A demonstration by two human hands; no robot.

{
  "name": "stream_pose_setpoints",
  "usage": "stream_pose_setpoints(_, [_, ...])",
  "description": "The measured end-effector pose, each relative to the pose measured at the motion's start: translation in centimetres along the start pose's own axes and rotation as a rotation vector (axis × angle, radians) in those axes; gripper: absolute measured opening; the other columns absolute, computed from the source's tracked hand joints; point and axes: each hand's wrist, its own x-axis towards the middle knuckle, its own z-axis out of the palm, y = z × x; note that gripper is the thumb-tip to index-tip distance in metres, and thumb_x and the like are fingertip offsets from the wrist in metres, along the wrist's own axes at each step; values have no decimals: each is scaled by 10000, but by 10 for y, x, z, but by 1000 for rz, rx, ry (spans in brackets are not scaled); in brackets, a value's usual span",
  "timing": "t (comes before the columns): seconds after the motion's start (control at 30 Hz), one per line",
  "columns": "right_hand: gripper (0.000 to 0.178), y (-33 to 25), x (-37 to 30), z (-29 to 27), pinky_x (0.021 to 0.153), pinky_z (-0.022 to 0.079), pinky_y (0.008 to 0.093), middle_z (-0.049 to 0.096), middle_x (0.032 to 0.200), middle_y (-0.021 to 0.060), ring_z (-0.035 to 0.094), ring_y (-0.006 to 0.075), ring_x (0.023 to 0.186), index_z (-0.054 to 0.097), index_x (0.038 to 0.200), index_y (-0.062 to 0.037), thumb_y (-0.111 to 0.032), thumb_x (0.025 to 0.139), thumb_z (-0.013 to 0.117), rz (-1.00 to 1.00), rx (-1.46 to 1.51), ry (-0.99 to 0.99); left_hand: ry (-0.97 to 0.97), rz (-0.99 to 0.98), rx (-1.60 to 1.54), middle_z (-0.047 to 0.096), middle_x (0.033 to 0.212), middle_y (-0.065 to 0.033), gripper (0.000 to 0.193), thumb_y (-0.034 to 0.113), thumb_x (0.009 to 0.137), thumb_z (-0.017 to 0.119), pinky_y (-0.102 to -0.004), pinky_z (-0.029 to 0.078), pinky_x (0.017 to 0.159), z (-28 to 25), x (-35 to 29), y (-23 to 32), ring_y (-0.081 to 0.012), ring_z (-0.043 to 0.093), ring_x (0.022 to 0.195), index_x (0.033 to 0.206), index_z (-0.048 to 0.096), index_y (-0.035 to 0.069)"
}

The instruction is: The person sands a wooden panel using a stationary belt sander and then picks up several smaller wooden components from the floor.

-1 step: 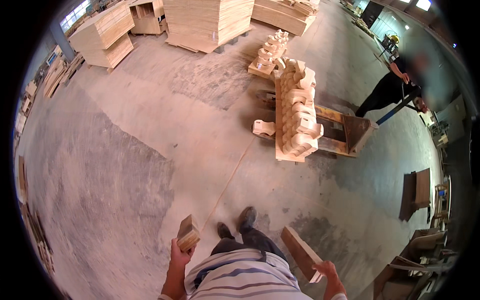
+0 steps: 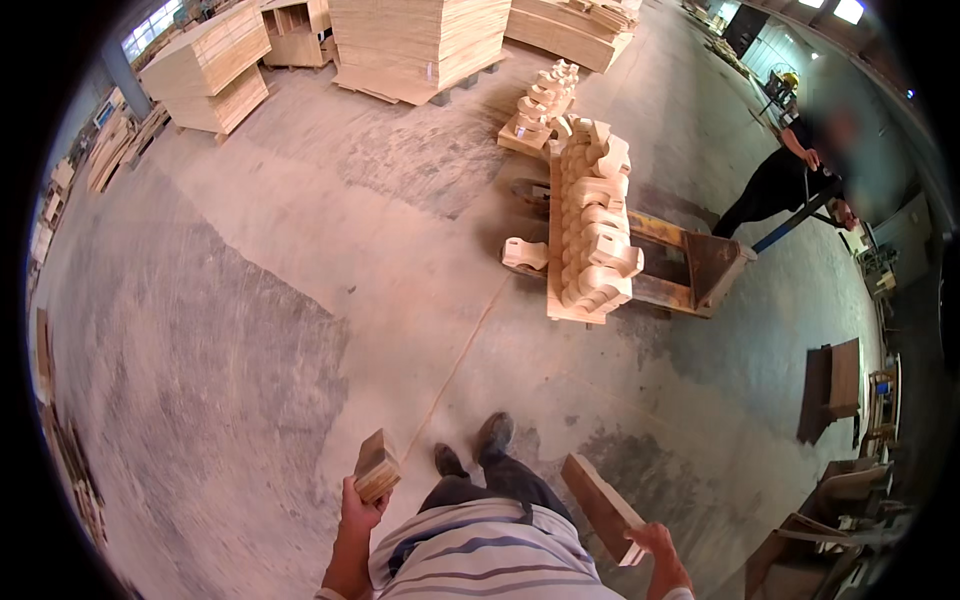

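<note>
In my left hand [image 2: 362,506], at the lower left of my body, is a short wooden block [image 2: 377,466], its fingers wrapped round the lower end. On the other side, my right hand [image 2: 652,541] grips the near end of a longer wooden block [image 2: 602,508], which slants up and away to the left. Both blocks are held above the concrete floor, one at either side of my legs. Ahead of me, shaped wooden pieces [image 2: 597,225] are stacked in rows on a board [image 2: 557,290] over the forks of a pallet jack [image 2: 690,262].
A person in dark clothes [image 2: 770,180] holds the jack's handle [image 2: 795,222] at the right. One loose shaped piece [image 2: 525,253] lies beside the load. Behind stand a smaller stack of pieces [image 2: 540,105] and large board stacks [image 2: 420,45]. A brown panel [image 2: 843,378] stands at right.
The loaded pallet jack appears very slightly further left in the picture. My hands and both wooden blocks keep their places.
</note>
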Motion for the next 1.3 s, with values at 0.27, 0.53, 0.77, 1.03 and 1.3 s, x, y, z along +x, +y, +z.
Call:
stream_pose_setpoints(0.27, [451, 117, 16, -15, 779, 471, 370, 650, 877, 143, 608, 297, 896, 663, 856, -87, -471, 633, 581, -72, -93, 3, 55, 32, -25, 579, 995, -102, 459, 433, 792, 477, -324, 518, 663, -21, -46, -94, -260, 583, 832, 1071, 518, 71])
stream_pose_setpoints(0.53, [515, 190, 34, -66, 791, 473, 365, 650, 889, 157, 613, 279, 909, 670, 873, -82, -513, 602, 598, -15, -111, -14, 101, 73, -98, 586, 962, -99, 453, 438, 789, 473, -324, 521, 652, 0, -88, -211, -268, 587, 801, 1060, 528, 79])
stream_pose_setpoints(0.77, [606, 246, 94, -106, 827, 464, 364, 644, 913, 180, 601, 282, 956, 662, 906, -25, -526, 566, 640, -29, -50, 1, 108, 84, -166, 592, 979, -80, 429, 433, 785, 479, -330, 525, 650, 27, -96, -313, -264, 590, 830, 1042, 545, 96])
stream_pose_setpoints(1.03, [703, 331, 227, -136, 873, 449, 368, 628, 1011, 180, 571, 280, 1032, 640, 978, 9, -532, 531, 676, -107, -71, -6, 164, 186, -215, 610, 937, -66, 397, 422, 796, 450, -322, 527, 633, 90, -122, -431, -243, 598, 815, 1015, 563, 111])
stream_pose_setpoints(1.3, [617, 389, 249, -156, 839, 465, 356, 645, 959, 164, 598, 272, 983, 664, 933, -21, -487, 529, 677, -163, -56, 19, 178, 193, -212, 617, 885, -89, 438, 438, 793, 419, -302, 527, 553, 63, -149, -549, -255, 606, 708, 1006, 566, 84])
